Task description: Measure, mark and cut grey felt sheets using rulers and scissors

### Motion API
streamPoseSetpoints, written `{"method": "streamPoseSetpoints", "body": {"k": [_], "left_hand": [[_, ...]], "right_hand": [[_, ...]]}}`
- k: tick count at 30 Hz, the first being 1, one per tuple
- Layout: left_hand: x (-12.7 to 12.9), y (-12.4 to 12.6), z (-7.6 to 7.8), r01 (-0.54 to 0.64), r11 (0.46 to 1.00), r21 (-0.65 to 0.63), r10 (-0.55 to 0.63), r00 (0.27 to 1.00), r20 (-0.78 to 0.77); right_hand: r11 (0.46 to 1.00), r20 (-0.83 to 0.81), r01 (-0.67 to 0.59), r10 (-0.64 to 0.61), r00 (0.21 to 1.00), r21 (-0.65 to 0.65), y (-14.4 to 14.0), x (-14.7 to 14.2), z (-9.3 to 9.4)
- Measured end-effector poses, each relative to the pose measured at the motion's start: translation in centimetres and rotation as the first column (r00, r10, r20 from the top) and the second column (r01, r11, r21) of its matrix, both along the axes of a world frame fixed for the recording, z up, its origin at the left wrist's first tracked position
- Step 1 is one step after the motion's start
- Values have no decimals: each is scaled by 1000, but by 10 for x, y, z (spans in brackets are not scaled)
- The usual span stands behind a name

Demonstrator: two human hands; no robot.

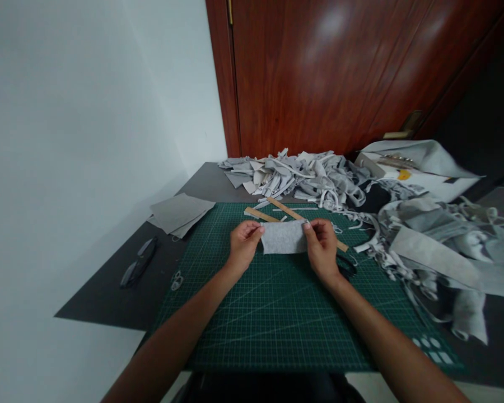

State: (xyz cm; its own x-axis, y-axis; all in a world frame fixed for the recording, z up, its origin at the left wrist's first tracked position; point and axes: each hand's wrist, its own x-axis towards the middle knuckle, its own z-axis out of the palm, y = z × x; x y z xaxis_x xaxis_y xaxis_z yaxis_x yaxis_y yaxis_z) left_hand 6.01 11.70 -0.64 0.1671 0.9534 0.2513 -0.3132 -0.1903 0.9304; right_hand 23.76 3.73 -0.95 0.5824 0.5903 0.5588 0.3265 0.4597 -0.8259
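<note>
A small rectangular piece of grey felt [284,238] is stretched between my two hands, above the green cutting mat [273,313]. My left hand [244,240] pinches its upper left corner between thumb and fingers. At the upper right corner, my right hand [320,243] does the same. Behind the felt lie two wooden strips, one short [261,215] and one longer [283,208], the longer one partly hidden by the felt and my right hand. Black scissor handles [346,266] show beside my right wrist.
Grey fabric scraps [294,173] are heaped along the back, with more [449,252] at the right. A white box [424,179] stands at the back right. Flat grey sheets [180,214] and eyeglasses [138,263] lie at the left, by the white wall. A wooden door [319,78] rises behind.
</note>
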Motion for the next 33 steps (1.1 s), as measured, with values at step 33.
{"method": "streamPoseSetpoints", "body": {"k": [33], "left_hand": [[-3, -1, -1, -74, 997, -6, 74, 997, -26]], "right_hand": [[994, -213, -63, 42, 976, -93, 12, 5, -9]]}}
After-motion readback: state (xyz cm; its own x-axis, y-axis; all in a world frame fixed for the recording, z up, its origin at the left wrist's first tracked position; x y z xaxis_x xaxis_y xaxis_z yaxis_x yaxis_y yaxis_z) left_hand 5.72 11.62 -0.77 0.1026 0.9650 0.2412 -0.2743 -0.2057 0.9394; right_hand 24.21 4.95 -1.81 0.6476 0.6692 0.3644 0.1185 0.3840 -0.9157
